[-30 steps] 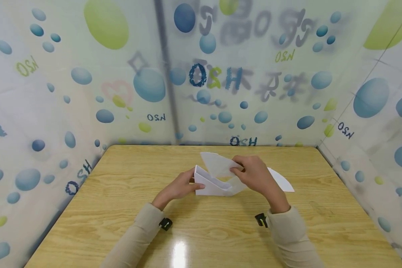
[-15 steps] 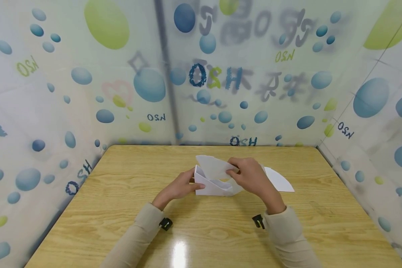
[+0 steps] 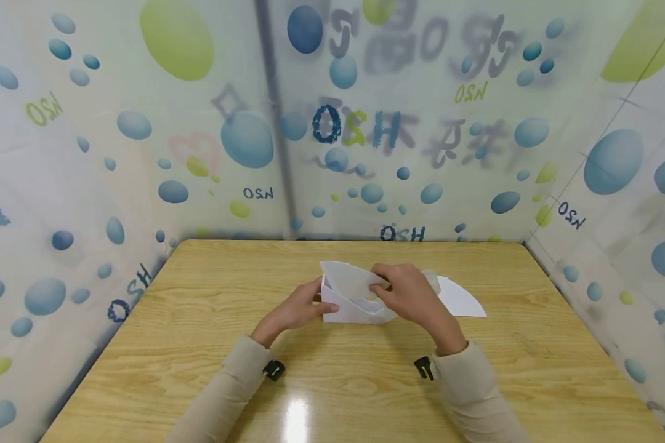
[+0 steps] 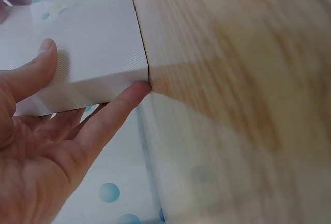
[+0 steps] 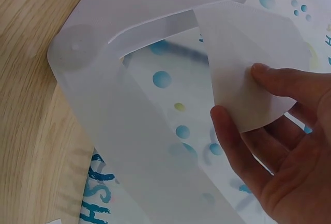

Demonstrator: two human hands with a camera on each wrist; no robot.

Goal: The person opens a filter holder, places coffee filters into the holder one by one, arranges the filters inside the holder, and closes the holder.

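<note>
A white box [image 3: 346, 312] with a sloping top opening stands on the table, a translucent lid [image 5: 155, 151] folded out from its right end. My left hand [image 3: 296, 306] grips the box's left end, thumb [image 4: 39, 71] on the front face and fingers round the end. In my right hand [image 3: 412, 295] a fan-shaped white filter paper [image 3: 346, 280] is pinched between thumb and fingers. Its far pointed part reaches into the box opening. From the right wrist view, the paper [image 5: 245, 58] overlaps the box's edge; the box's inside is mostly hidden.
More fan-shaped white paper [image 3: 462, 299] lies on the wooden table [image 3: 532, 381] to the right, partly behind my right hand and the lid. A patterned curtain [image 3: 366, 184] rises behind the table's far edge. Black wrist mounts [image 3: 274, 370] hang by both sleeves.
My right hand has moved left and slightly down, bringing the filter paper further over and into the box opening. The left hand and box have stayed in place.
</note>
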